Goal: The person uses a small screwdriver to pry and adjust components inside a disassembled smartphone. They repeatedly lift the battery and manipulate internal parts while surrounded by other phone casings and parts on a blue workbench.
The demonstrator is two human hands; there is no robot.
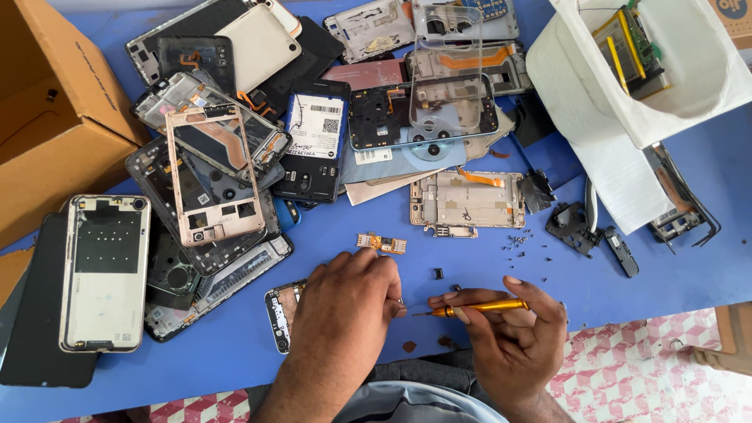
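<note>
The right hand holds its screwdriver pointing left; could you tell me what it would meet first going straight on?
Probably the left hand: the screwdriver in the right hand has its tip almost at those fingertips.

Left hand covers most of the phone board; only its left end shows. Whatever the left fingertips pinch at the screwdriver tip is too small to tell. Both forearms cut off by bottom edge. Cardboard box cut off at left and top. White container cut at top and right, contents partly hidden. Loose screws too tiny to count. Lower phone frames in the pile hidden by upper ones.
</note>
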